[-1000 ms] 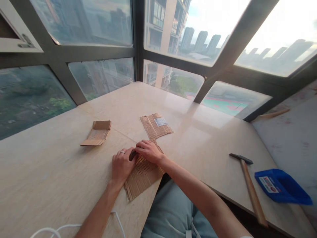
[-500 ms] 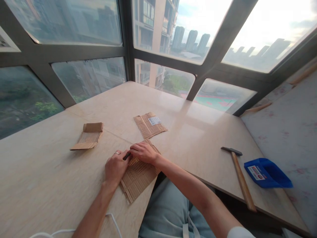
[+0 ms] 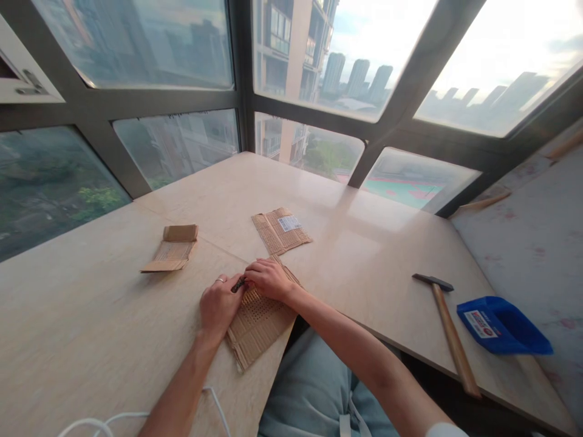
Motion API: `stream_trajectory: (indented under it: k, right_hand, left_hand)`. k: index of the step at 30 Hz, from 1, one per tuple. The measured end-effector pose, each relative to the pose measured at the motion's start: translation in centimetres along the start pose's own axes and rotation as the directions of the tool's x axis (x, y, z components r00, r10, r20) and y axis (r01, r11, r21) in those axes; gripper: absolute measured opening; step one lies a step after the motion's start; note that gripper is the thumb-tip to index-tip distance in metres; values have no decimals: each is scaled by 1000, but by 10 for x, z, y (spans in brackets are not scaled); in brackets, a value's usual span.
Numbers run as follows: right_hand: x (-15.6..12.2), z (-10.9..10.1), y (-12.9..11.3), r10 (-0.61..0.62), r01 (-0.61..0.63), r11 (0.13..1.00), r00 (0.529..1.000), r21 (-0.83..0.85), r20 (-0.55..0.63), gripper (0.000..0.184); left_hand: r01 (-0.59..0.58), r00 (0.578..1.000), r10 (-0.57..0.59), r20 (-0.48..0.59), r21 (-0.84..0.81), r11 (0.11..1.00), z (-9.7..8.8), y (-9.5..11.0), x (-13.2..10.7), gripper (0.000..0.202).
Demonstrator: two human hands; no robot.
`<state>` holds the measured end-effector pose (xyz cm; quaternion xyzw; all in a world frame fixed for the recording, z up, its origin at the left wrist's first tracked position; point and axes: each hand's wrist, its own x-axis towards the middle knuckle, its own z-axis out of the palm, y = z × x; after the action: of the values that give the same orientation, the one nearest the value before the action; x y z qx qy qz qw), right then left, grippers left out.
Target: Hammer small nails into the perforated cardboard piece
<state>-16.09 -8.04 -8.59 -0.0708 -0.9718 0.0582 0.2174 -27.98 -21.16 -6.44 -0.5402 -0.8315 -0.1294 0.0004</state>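
Note:
A flat piece of brown cardboard [image 3: 262, 334] with rows of small holes lies at the table's near edge. A row of thin golden, pin-like pieces [image 3: 250, 296] shows on it, partly under my hands. My left hand [image 3: 220, 306], with a ring on one finger, is closed around a small dark object [image 3: 237, 284] whose kind I cannot make out. Against that object and over the cardboard's far part, my right hand [image 3: 268, 279] is closed with bent fingers. What its fingertips hold is hidden.
A second cardboard piece with a label [image 3: 282, 230] lies beyond my hands, a folded cardboard piece [image 3: 175, 249] to the left. At right are a hammer [image 3: 449, 328] and a blue plastic bin [image 3: 505, 325] by the wall. A white cable [image 3: 214, 403] lies near my left forearm.
The whole view has shifted slightly, so everything appears a little further right. Both hands keep nearly the same place on the cardboard and the dark object.

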Motion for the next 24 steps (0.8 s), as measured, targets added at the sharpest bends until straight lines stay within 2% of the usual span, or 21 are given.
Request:
stream_trajectory:
  k: [6,10,12,14,16,19,24]
  right_hand:
    - [9,-7,-4,128,-134,990,983,40,129,11]
    - [19,-19,-8,124,-131,991,980,36,154,7]
    - [23,-28,-12,111,-111,994,983,-11,146,10]
    - [27,-36,-18,150,-135,986,976,-101,158,17]
    - [30,-40,-24,252,-215,960,943,-179,219,24]
    - [35,-39,-33,384,-325,919,868,-224,314,25]
    - [44,-33,-44,446,-383,894,807,-231,388,23]
  left_hand:
    - [22,999,-22,-30,25,999,-1,2,1,27]
    - [48,997,-48,-65,-1,999,2,3,1,28]
    - [49,996,-51,-68,-35,998,5,2,1,28]
    - [48,996,-53,-71,-67,997,7,1,2,27]
    - [52,996,-58,-71,-86,995,9,0,2,28]
    - [61,996,-68,-62,-100,993,10,0,1,30]
    - [7,996,-13,-87,-75,997,9,1,-1,33]
